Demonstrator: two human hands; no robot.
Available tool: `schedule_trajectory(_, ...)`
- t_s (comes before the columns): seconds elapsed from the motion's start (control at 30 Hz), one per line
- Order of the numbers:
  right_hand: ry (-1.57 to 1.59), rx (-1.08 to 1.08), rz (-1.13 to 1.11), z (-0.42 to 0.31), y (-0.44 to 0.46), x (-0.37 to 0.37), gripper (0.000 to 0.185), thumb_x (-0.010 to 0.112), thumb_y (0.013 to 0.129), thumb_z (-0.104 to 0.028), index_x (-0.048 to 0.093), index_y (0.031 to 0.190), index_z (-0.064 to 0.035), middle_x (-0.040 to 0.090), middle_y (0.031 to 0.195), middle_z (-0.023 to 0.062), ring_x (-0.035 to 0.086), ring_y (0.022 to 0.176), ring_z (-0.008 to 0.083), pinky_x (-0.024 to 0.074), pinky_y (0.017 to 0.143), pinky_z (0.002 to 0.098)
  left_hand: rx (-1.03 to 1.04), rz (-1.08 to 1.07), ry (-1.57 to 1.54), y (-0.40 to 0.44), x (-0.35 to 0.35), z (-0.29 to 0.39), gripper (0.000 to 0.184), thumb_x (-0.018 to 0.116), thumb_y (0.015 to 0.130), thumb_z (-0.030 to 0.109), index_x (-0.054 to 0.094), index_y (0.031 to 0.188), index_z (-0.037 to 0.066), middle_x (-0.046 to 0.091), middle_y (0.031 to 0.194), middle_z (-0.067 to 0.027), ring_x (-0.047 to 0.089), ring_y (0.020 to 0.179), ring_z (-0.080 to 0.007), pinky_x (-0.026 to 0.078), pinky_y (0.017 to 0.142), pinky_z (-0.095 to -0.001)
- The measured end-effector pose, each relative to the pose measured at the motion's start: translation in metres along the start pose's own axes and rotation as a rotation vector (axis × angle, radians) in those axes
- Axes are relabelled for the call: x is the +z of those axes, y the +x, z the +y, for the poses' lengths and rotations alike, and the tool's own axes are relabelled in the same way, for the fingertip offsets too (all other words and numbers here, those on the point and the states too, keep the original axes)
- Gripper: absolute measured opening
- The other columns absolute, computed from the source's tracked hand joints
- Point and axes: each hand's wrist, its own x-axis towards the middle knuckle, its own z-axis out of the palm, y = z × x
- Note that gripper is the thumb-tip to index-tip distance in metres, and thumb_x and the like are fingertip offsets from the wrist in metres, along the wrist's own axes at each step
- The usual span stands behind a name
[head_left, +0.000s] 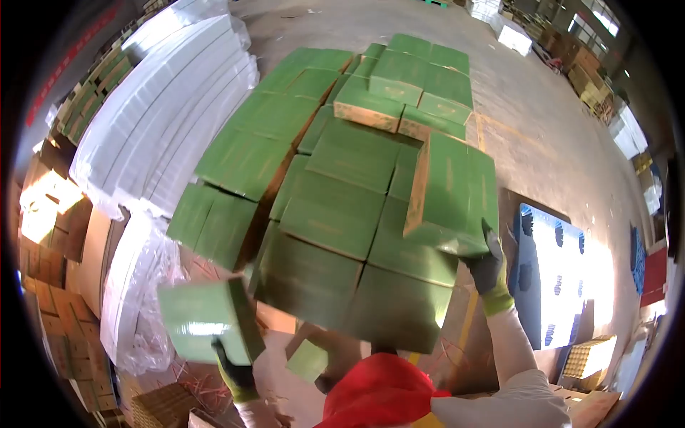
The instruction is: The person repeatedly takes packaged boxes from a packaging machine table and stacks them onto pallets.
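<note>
My left hand (233, 367), in a dark glove with a yellow-green cuff, is at the near side of a green box (196, 317) beside the stack's near left corner. One finger lies up against the box; the others are partly hidden. My right hand (488, 269), gloved alike, grips the near right corner of another green box (460, 189). That box sits tilted on the stack's right side, its brown cardboard side facing left. Between my hands spreads a large stack of green boxes (335, 214), with a higher layer (421, 75) at the far end.
Plastic-wrapped white stacks (160, 114) stand along the left. To the right, a blue pallet (549, 278) lies on the concrete floor. Egg-tray-like stacks (591, 355) are at the lower right, brown cartons (64, 332) at the left. Something red (382, 389) fills the bottom middle.
</note>
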Motion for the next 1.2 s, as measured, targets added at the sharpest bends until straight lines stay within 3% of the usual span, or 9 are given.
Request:
schedule_trajectory(0.1,-0.65,-0.294,0.083,0.006,0.097,-0.062,0.05,0.048,0.091,-0.036,0.043,0.133,-0.0094,0.045,0.134,0.0084,0.048,0.118,0.0263,0.0452,0.092,0.0434,0.082,-0.098,0.428,0.103,0.105,-0.02,0.058,0.043,0.096,0.035,0.031,0.138,-0.004,0.039,0.139,-0.013,0.04,0.126,-0.0237,0.032,0.105,-0.0369)
schedule_trajectory(0.17,-0.029,-0.14,0.138,-0.004,0.147,-0.057,0.053,0.067,0.079,-0.012,0.048,0.128,-0.0067,0.049,0.133,0.0077,0.048,0.118,0.0262,0.0396,0.098,0.0372,0.053,-0.376,0.48,0.164,0.206,-0.04,0.055,0.048,0.092,0.028,0.036,0.136,-0.003,0.039,0.139,-0.013,0.041,0.125,-0.0235,0.032,0.105,-0.0356)
schedule_trajectory(0.27,-1.361,-0.847,0.144,0.014,0.215,-0.089,0.041,0.057,0.089,-0.025,0.05,0.126,-0.0069,0.047,0.12,0.0044,0.053,0.102,0.0197,0.0462,0.082,0.0281,-0.077,-0.501,0.645,0.245,0.342,-0.098,0.055,0.059,0.087,0.032,0.047,0.131,0.001,0.054,0.126,-0.0098,0.053,0.112,-0.0191,0.042,0.095,-0.0308)
schedule_trajectory(0.37,-0.609,-0.364,0.183,0.016,0.257,-0.08,0.044,0.056,0.089,-0.033,0.051,0.125,-0.0082,0.053,0.12,0.0084,0.053,0.104,0.0228,0.0419,0.089,0.0285,-0.019,-0.831,0.988,0.319,0.426,-0.159,0.051,0.06,0.087,0.032,0.05,0.127,0.002,0.058,0.118,-0.0089,0.057,0.101,-0.016,0.045,0.087,-0.0286)
schedule_trajectory(0.47,-1.639,-0.526,0.555,0.03,0.28,-0.115,0.058,0.053,0.088,-0.045,0.048,0.128,-0.0029,0.056,0.12,0.0215,0.053,0.113,0.0273,0.0386,0.094,0.0349,0.223,-0.662,1.065,0.428,0.444,-0.231,0.045,0.065,0.082,0.035,0.061,0.117,0.007,0.064,0.111,-0.0068,0.06,0.096,-0.0145,0.046,0.084,-0.0279)
schedule_trajectory(0.53,-1.172,-0.453,0.44,0.036,0.283,-0.122,0.056,0.053,0.09,-0.04,0.045,0.13,-0.0013,0.055,0.122,0.0209,0.052,0.115,0.0272,0.0381,0.096,0.0348,0.323,-0.533,1.142,0.458,0.451,-0.251,0.042,0.067,0.08,0.034,0.064,0.113,0.01,0.066,0.105,-0.0071,0.062,0.093,-0.0164,0.047,0.082,-0.0291)
schedule_trajectory(0.93,-1.619,-0.73,0.368,0.017,0.255,-0.116,0.037,0.043,0.097,-0.026,0.051,0.122,0.0001,0.052,0.121,0.0219,0.051,0.108,0.0339,0.0384,0.095,0.0383,0.888,-0.361,1.152,0.304,0.442,-0.231,0.062,0.068,0.072,0.044,0.055,0.117,0.003,0.053,0.121,-0.0199,0.045,0.116,-0.0356,0.036,0.098,-0.043)
schedule_trajectory(1.1,-1.104,-0.81,0.335,0.039,0.161,-0.033,0.051,0.052,0.092,-0.036,0.043,0.127,0.0006,0.05,0.124,0.017,0.05,0.111,0.03,0.0425,0.094,0.0401,0.991,-0.153,1.001,0.128,0.221,-0.173,0.058,0.074,0.072,0.02,0.049,0.124,0.007,0.049,0.124,-0.0189,0.043,0.118,-0.0374,0.035,0.101,-0.0439)
schedule_trajectory(1.2,-1.344,-1.344,-0.455,0.109,0.002,0.139,0.045,0.05,0.092,-0.032,0.05,0.12,0.003,0.052,0.121,0.021,0.051,0.109,0.0318,0.0414,0.095,0.0424,0.77,0.174,1.169,0.023,0.07,-0.093,0.048,0.074,0.071,0.013,0.057,0.115,0.007,0.051,0.122,-0.0151,0.046,0.115,-0.0351,0.039,0.097,-0.043)
